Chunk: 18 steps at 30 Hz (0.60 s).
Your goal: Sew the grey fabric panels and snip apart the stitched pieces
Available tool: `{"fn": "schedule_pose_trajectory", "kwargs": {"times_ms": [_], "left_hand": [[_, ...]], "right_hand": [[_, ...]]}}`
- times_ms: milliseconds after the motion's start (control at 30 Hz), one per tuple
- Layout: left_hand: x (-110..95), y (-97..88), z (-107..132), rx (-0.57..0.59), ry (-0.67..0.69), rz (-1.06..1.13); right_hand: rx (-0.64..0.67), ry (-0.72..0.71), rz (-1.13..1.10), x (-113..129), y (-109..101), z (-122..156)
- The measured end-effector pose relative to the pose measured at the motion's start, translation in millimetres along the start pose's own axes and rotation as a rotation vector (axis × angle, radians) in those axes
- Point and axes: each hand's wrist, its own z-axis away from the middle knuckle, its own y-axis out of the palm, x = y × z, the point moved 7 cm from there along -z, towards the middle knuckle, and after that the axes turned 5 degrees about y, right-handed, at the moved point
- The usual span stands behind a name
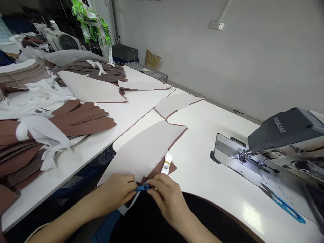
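Near the front edge of the table, my left hand (118, 192) is closed around a small blue plastic tool (143, 187), whose exact kind I cannot make out. My right hand (167, 195) pinches at the tool's other end; its fingertips partly cover whatever is there. Just beyond both hands lies a large pale fabric panel (141, 148) with a brown edge. A brown piece (172, 167) shows past its right side, under a white printed label (167, 163) that sticks up behind my right fingers.
A sewing machine (286, 135) stands at right, with blue-handled scissors (283, 204) on its bed. Further pale panels (179, 103) lie beyond. Bundles of brown pieces (83, 118) tied with white strips cover the left table. Green tags (93, 25) hang behind; a grey wall closes the back.
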Motion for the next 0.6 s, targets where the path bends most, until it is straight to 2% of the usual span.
{"fn": "schedule_pose_trajectory", "kwargs": {"times_ms": [167, 367, 433, 500, 600], "left_hand": [[-1, -6.8, 1, 0.003, -0.022, 0.118], [9, -4.0, 2, 0.050, -0.066, 0.248], [14, -3.4, 4, 0.042, -0.060, 0.211], [18, -2.2, 6, 0.025, -0.033, 0.112], [22, 2.3, 11, -0.008, 0.009, -0.113]], "right_hand": [[-0.008, -0.054, -0.074, 7, -5, 0], [-0.085, 0.092, -0.195, -2, -9, 1], [-0.114, 0.111, -0.229, -4, -10, 2], [-0.201, 0.158, -0.281, -10, -20, 5], [-0.412, 0.202, -0.423, -23, -53, 13]]}}
